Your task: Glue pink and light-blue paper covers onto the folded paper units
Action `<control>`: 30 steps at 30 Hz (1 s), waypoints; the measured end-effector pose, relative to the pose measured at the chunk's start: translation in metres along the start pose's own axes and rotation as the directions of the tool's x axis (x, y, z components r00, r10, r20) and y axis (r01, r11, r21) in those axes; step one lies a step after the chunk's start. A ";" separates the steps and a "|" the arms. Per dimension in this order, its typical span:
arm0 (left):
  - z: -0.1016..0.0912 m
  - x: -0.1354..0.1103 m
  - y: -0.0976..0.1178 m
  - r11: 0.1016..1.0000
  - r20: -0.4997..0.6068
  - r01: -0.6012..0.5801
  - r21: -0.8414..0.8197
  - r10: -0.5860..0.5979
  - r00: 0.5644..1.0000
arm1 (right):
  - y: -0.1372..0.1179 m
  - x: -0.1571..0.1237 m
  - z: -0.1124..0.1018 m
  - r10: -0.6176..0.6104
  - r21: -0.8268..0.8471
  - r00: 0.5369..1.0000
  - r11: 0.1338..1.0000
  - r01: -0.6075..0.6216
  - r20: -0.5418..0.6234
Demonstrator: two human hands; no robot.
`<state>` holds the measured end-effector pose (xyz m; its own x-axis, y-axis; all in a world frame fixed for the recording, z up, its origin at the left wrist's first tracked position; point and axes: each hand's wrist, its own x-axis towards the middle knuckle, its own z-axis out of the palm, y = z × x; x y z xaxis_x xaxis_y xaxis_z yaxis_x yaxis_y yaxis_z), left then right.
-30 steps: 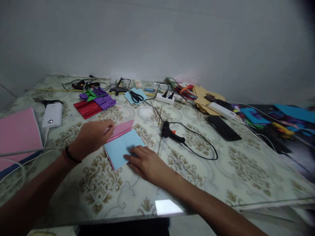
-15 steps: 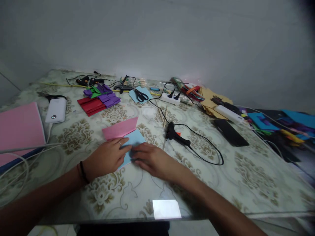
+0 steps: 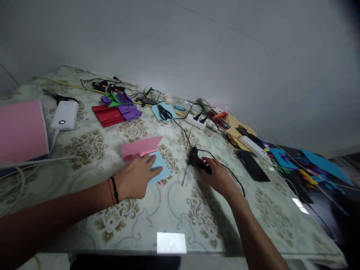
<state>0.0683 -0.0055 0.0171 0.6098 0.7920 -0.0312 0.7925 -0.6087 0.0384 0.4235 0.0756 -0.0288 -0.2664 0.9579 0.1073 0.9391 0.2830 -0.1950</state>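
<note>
My left hand (image 3: 137, 178) lies flat, fingers stretched, on a light blue sheet of paper (image 3: 161, 165) in the middle of the patterned table (image 3: 174, 210). A pink sheet (image 3: 140, 147) sticks out from under the blue one on its far side. My right hand (image 3: 218, 177) is further right, with its fingers curled over the handle of a black glue gun (image 3: 196, 158) that lies on the table. The gun's black cord (image 3: 239, 183) loops past my wrist.
A white power bank (image 3: 65, 115) and a pink pad (image 3: 21, 131) lie at the left. Red and purple folded papers (image 3: 114, 112), scissors (image 3: 164, 111) and a power strip (image 3: 196, 120) line the back. A black phone (image 3: 252, 165) and coloured scraps (image 3: 306, 165) are at the right.
My right hand left the blue paper and moved right onto the glue gun. My left hand slid onto the blue sheet and lies flat there. The view swung to the right.
</note>
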 end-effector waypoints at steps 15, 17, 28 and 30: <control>0.005 0.003 0.037 0.977 0.110 0.124 0.174 -0.144 0.983 | -0.063 0.021 -0.056 -0.113 0.451 0.979 0.892 0.024 0.171; 0.008 0.005 0.041 0.973 0.100 0.143 0.183 -0.163 0.982 | -0.080 0.027 -0.060 -0.196 0.555 0.955 0.831 0.043 0.221; 0.019 0.004 0.041 0.985 -0.016 0.122 0.118 -0.121 0.992 | -0.138 0.071 -0.031 -0.467 0.744 0.828 0.662 0.095 0.310; 0.018 0.000 0.040 0.985 -0.046 0.109 0.130 -0.104 0.994 | -0.136 0.073 -0.018 -0.436 0.764 0.839 0.644 0.039 0.325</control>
<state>0.0996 -0.0307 0.0006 0.5230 0.8523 0.0114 0.8490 -0.5197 -0.0954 0.2801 0.1064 0.0235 -0.7038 0.6962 -0.1416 0.4280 0.2564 -0.8666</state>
